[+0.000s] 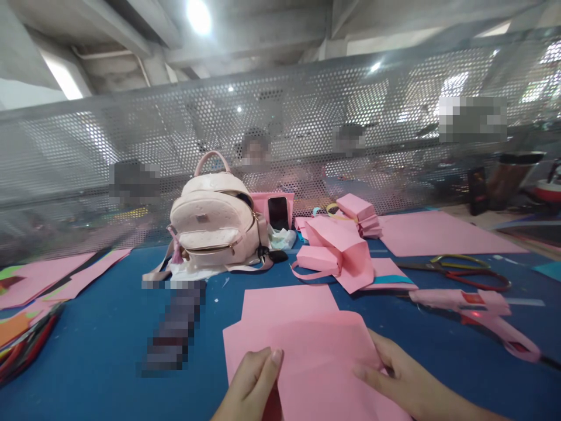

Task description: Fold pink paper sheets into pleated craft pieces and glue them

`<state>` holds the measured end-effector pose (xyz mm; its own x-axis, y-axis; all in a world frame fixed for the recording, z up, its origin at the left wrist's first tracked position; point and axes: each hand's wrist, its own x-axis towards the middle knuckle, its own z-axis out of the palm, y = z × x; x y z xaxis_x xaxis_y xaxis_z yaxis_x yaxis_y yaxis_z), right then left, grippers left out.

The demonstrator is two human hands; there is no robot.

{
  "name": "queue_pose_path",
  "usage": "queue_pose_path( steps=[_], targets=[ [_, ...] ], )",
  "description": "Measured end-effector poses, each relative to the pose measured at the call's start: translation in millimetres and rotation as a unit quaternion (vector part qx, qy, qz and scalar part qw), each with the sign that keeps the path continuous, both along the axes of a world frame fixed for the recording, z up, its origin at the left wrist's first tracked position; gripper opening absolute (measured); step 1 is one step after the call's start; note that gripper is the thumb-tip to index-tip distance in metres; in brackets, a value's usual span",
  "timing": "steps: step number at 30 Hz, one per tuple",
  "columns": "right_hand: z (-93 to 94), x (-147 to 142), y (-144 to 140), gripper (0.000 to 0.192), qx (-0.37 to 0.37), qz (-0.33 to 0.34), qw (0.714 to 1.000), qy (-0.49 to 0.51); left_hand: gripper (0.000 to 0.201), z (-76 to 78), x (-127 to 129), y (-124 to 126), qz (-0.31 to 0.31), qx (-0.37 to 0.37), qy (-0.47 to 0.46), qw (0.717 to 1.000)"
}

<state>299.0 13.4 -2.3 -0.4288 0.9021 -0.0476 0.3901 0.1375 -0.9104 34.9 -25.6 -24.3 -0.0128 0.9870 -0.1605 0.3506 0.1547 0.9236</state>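
Step in hand: folding, by the look of it; both hands press a pink paper sheet (307, 356) flat on the blue table (100, 351) at the near edge, a folded flap lying on top.
Left hand (252, 383): fingers curled together, thumb and fingertips pressing the sheet's lower left part; not clamped round it.
Right hand (394, 374): fingers laid flat and close together on the sheet's right edge.
Next move calls for: probably holding the edges aligned while a finger runs along the crease; the paper can slip on the smooth table.
Pink sheets near the hands: two, the second sheet (287, 301) tucked just behind the first.
Large sheet (438, 234): one, far right.
Scissors (460, 272): one pair, well to the right.
Backpack (214, 225): one, pale pink, upright behind.
Phone (278, 213): one, beside the backpack.
Folded pink paper pieces (337, 251): several, count unclear.
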Motion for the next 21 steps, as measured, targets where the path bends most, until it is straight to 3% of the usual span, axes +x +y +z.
queue_pose_path(
  steps=[11,21],
  targets=[
    [5.3,-2.5,-2.6,0.072,-0.033,-0.022,0.999,0.019,0.064,9.6,2.9,-1.3,-0.028,0.006,0.022,0.999],
    [-4.1,2.1,-2.8,0.071,-0.042,-0.034,0.999,0.003,0.067,19.3,4.0,-2.0,-0.052,-0.002,0.064,0.997]
  ],
)
